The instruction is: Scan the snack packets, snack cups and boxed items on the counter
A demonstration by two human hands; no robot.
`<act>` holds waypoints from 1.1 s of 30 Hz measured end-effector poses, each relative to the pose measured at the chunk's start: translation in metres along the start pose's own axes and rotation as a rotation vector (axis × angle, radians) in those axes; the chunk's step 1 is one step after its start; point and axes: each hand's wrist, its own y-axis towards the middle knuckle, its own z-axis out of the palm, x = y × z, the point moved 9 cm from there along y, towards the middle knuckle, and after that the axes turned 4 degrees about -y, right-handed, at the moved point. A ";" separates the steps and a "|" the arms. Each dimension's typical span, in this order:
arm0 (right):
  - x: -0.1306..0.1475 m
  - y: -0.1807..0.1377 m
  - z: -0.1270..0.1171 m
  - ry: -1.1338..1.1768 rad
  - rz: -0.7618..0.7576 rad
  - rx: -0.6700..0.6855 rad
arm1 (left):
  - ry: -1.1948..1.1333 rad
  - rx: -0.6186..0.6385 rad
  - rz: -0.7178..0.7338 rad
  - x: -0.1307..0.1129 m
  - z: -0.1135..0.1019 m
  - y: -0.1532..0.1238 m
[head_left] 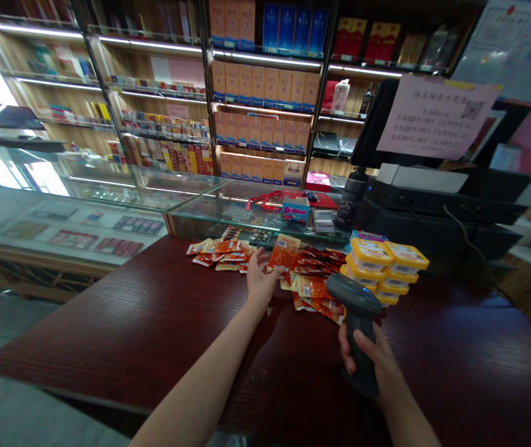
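My left hand (261, 279) reaches over the counter with fingers and thumb apart. Its thumb is at the lower edge of an orange snack packet (285, 249) with a barcode; I see no closed grip on it. Left of that hand lies a loose pile of orange snack packets (221, 251). More packets (318, 288), some dark red, are heaped to its right. In my right hand (381, 357) is a dark grey handheld barcode scanner (361, 329), fingers wrapped round its handle. The scanner's head points toward the packets on the right.
Yellow-lidded tubs (386, 264) are stacked behind the scanner. A glass display case (190, 211) borders the brown counter (153, 329), with a small blue box (295, 209) on top. A monitor (372, 124) bearing a paper sign (437, 118) stands at the right; shelves of boxed goods line the wall.
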 end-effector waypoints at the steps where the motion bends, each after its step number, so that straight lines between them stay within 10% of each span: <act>1: 0.001 -0.001 0.002 -0.002 -0.005 0.014 | 0.032 0.021 -0.006 0.004 0.001 0.000; 14: 0.009 -0.005 0.012 0.028 -0.032 0.114 | 0.452 0.070 0.158 0.000 0.010 -0.010; 33: 0.004 0.000 0.001 0.018 -0.052 0.023 | 0.344 0.051 0.099 0.014 0.005 -0.006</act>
